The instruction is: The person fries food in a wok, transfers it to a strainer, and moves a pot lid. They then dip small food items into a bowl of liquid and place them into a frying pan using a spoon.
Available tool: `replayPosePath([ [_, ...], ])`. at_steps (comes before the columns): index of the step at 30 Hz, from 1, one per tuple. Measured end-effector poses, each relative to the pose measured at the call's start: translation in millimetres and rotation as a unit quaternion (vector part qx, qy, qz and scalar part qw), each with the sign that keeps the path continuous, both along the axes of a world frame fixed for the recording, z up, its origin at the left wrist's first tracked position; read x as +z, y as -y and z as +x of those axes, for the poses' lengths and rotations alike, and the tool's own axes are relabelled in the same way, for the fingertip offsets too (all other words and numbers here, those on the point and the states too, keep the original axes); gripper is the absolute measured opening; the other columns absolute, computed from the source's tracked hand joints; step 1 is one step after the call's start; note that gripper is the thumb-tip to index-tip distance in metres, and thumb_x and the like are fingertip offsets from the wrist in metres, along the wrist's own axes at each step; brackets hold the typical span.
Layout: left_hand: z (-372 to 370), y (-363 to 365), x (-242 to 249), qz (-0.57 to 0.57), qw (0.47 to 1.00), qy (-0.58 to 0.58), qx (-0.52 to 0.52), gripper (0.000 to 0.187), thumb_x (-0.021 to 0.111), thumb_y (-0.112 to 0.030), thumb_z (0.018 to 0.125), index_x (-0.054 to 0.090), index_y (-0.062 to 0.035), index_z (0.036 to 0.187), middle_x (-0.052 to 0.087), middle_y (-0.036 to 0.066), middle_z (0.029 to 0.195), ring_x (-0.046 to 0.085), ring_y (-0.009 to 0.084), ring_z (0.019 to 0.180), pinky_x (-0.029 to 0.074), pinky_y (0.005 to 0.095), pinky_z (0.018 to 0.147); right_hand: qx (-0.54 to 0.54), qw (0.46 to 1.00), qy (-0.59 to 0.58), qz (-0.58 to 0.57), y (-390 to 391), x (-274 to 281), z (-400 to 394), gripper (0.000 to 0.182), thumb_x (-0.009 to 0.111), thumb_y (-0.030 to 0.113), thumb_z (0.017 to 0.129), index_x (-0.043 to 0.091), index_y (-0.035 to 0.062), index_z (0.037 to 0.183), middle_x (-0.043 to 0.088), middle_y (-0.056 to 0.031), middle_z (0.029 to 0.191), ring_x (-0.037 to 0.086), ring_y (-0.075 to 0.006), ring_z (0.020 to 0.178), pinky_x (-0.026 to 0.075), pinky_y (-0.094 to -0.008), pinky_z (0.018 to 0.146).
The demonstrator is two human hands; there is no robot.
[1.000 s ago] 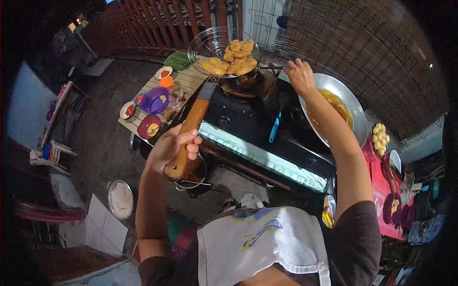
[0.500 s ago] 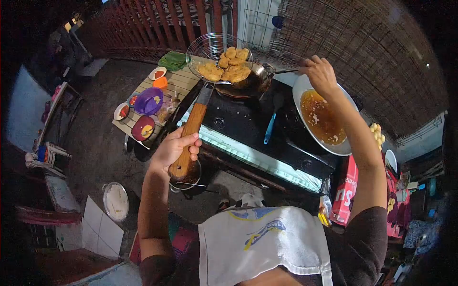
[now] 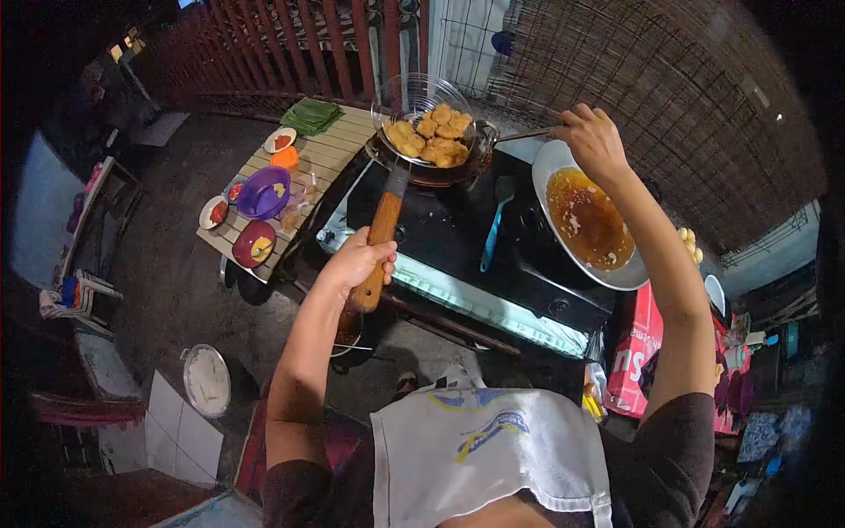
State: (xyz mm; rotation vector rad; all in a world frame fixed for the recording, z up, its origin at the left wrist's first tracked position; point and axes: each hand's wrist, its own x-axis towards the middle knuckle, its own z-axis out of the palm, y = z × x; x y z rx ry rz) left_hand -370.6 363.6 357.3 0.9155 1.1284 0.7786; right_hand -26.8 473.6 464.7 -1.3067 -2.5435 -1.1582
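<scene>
My left hand (image 3: 359,262) is wrapped round the wooden handle of a wire skimmer (image 3: 385,218). Several golden fried pieces (image 3: 442,141) lie in its mesh basket, above a dark pan (image 3: 440,181) on the stove's left side. My right hand (image 3: 591,141) grips the end of a long thin metal handle (image 3: 525,135), which reaches left to the dark pan. What that handle belongs to is partly hidden behind the skimmer. Below my right forearm, a wide pale pan (image 3: 542,189) holds brown oil with small bits floating in it.
A blue-handled spatula (image 3: 494,233) lies on the black stove top (image 3: 440,233). Left of the stove, a slatted table (image 3: 339,145) bears green leaves (image 3: 310,116), a purple basin (image 3: 262,195) and several small bowls. A red package (image 3: 629,361) stands at the right.
The skimmer with the fried pieces has shifted slightly right and now sits over the dark pan. My left hand has moved up and right with it. My right hand keeps its grip.
</scene>
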Motion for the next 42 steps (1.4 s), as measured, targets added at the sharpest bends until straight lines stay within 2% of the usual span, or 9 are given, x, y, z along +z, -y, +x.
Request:
replayPosePath([
  [6, 7, -11, -15, -0.002, 1.0, -0.006, -0.018, 0.017, 0.056, -0.011, 0.084, 0.043, -0.0045, 0.093, 0.048, 0.003, 0.07, 0.049, 0.0106, 0.055, 0.043, 0.0254, 0.048, -0.011, 1.0, 0.019, -0.003, 7, 7, -3, 0.016, 0.052, 0.016, 0.074, 0.067, 0.0191, 0.078, 0.055, 0.0023, 0.083, 0.049, -0.0152, 0.085, 0.041, -0.0278, 0.071],
  [8, 8, -14, -17, -0.006, 1.0, -0.013, -0.019, 0.016, 0.055, -0.01, 0.084, 0.043, -0.0043, 0.093, 0.048, 0.003, 0.07, 0.049, 0.0108, 0.055, 0.044, 0.0256, 0.048, -0.051, 0.997, 0.029, -0.044, 11, 11, -7, 0.026, 0.055, 0.008, 0.072, 0.067, 0.0187, 0.091, 0.055, 0.0015, 0.089, 0.048, -0.0153, 0.086, 0.041, -0.028, 0.075],
  [15, 10, -16, -7, -0.004, 0.999, -0.044, -0.029, 0.016, 0.052, -0.008, 0.085, 0.04, -0.0029, 0.094, 0.049, 0.005, 0.072, 0.05, 0.0121, 0.056, 0.044, 0.027, 0.05, -0.028, 0.999, 0.009, -0.025, 10, 12, -1, 0.026, 0.055, 0.008, 0.072, 0.067, 0.0198, 0.092, 0.055, 0.0019, 0.089, 0.048, -0.0156, 0.086, 0.041, -0.0282, 0.074],
  [17, 11, -14, -4, -0.003, 0.998, -0.055, -0.025, 0.016, 0.052, -0.008, 0.085, 0.039, -0.0029, 0.094, 0.049, 0.005, 0.072, 0.05, 0.0121, 0.056, 0.044, 0.0271, 0.05, -0.033, 0.999, 0.001, 0.002, 11, 14, -1, 0.014, 0.052, 0.015, 0.073, 0.066, 0.0195, 0.076, 0.054, 0.0023, 0.083, 0.05, -0.0152, 0.085, 0.041, -0.028, 0.07],
  [27, 10, -11, -6, -0.009, 0.998, -0.047, -0.029, 0.02, 0.053, -0.008, 0.084, 0.039, -0.0022, 0.097, 0.049, 0.005, 0.071, 0.05, 0.0114, 0.056, 0.044, 0.0261, 0.048, -0.03, 0.998, -0.047, 0.022, 6, -1, 2, 0.015, 0.054, 0.016, 0.072, 0.067, 0.0194, 0.077, 0.054, 0.0021, 0.081, 0.05, -0.0158, 0.084, 0.042, -0.0286, 0.069],
  [29, 9, -10, -5, -0.009, 0.998, -0.047, -0.032, 0.017, 0.051, -0.007, 0.085, 0.038, -0.0023, 0.095, 0.049, 0.005, 0.071, 0.05, 0.0118, 0.056, 0.044, 0.0267, 0.049, -0.057, 0.997, -0.057, -0.006, 11, 5, 2, 0.028, 0.055, 0.006, 0.069, 0.067, 0.0178, 0.092, 0.056, 0.0005, 0.089, 0.05, -0.0172, 0.083, 0.042, -0.0296, 0.073],
  [35, 10, -10, -3, -0.012, 0.998, -0.047, -0.03, 0.017, 0.052, -0.007, 0.085, 0.038, -0.003, 0.093, 0.049, 0.005, 0.07, 0.05, 0.0116, 0.056, 0.045, 0.0266, 0.049, -0.032, 0.997, -0.06, 0.029, 9, -11, 3, 0.016, 0.054, 0.015, 0.073, 0.069, 0.0187, 0.079, 0.054, 0.0014, 0.081, 0.051, -0.0167, 0.081, 0.043, -0.0297, 0.067],
  [39, 8, -12, -7, -0.018, 0.999, -0.023, -0.028, 0.016, 0.052, -0.007, 0.085, 0.038, -0.0031, 0.093, 0.049, 0.005, 0.071, 0.051, 0.0113, 0.056, 0.045, 0.0267, 0.049, -0.02, 0.993, -0.11, 0.044, 11, -9, 6, 0.018, 0.054, 0.014, 0.073, 0.069, 0.0189, 0.081, 0.055, 0.0013, 0.081, 0.051, -0.0171, 0.08, 0.043, -0.0299, 0.067],
  [42, 7, -13, -9, -0.021, 0.999, -0.02, -0.025, 0.02, 0.054, -0.008, 0.084, 0.04, -0.0029, 0.097, 0.049, 0.005, 0.071, 0.05, 0.0115, 0.056, 0.045, 0.0264, 0.048, -0.075, 0.991, -0.108, -0.003, 21, -2, 5, 0.029, 0.053, 0.003, 0.069, 0.068, 0.0165, 0.091, 0.058, 0.0013, 0.092, 0.051, -0.017, 0.083, 0.043, -0.0298, 0.072],
])
